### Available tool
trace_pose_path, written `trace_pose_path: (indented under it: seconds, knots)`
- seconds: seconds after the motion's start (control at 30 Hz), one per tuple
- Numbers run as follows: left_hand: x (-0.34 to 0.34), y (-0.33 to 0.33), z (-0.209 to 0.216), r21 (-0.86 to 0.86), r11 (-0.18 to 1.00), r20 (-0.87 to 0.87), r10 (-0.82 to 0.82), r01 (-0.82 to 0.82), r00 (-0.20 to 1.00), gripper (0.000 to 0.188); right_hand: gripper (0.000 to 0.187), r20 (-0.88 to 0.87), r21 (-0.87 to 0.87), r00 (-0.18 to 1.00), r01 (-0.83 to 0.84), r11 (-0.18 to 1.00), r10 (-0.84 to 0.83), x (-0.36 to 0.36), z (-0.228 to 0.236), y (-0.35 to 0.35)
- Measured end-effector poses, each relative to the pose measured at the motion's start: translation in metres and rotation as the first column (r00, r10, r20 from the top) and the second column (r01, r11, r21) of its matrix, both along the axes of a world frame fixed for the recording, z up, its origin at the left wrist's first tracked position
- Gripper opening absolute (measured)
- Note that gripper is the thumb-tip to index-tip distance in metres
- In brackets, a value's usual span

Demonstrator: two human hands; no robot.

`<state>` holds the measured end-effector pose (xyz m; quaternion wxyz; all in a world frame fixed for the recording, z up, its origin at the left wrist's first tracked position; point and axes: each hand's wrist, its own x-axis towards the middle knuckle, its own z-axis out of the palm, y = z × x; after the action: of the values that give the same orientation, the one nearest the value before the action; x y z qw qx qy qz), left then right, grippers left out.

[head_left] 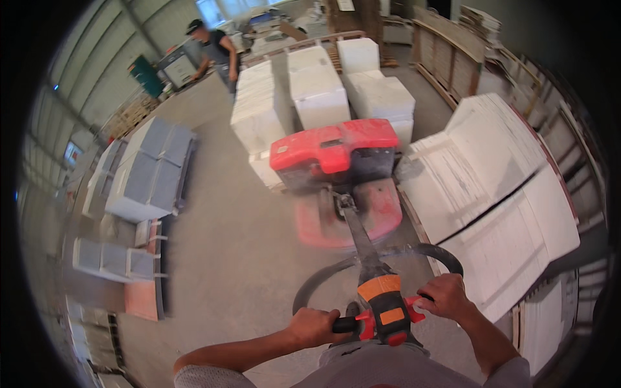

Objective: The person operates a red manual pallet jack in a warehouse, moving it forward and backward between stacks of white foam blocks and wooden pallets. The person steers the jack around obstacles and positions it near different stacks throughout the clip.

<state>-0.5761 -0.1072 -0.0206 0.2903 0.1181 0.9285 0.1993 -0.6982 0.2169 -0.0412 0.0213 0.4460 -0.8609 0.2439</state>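
Both of my hands are on the handle head [383,304] of a red electric pallet truck [333,152], just in front of my body. My left hand [315,326] is wrapped round the black left grip, beside a red thumb control. The right grip is in my right hand [446,296], with its fingers curled over it near the other red control. A dark steering arm [362,236] runs from the handle to the truck's dusty red body. The truck's forks are hidden behind its cover.
White slab stacks [318,87] stand right beyond the truck. A broad pile of white slabs [491,194] is close on the right. Grey-white slab stacks [149,171] and an orange-red pallet [143,299] are at left. A person [217,55] stands at the far left of the stacks.
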Motion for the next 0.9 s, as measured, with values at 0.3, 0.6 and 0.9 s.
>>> trace_pose_path:
  seconds: [0.3,0.6,0.9]
  knots:
    - [-0.009,0.005,-0.012,0.028,0.997,-0.233,0.071,-0.066,0.97,0.052,0.045,-0.131,-0.093,0.991,0.027,0.995,-0.039,-0.024,-0.022,-0.001]
    - [0.031,0.02,-0.035,0.048,0.995,-0.049,0.087,-0.085,0.995,0.05,0.036,0.04,-0.102,0.998,0.061,0.993,-0.057,0.015,-0.045,0.013]
    - [0.058,0.032,-0.056,0.093,0.986,-0.147,0.152,-0.139,0.977,0.048,0.027,0.049,-0.077,0.998,0.047,0.996,-0.043,0.029,-0.054,0.018]
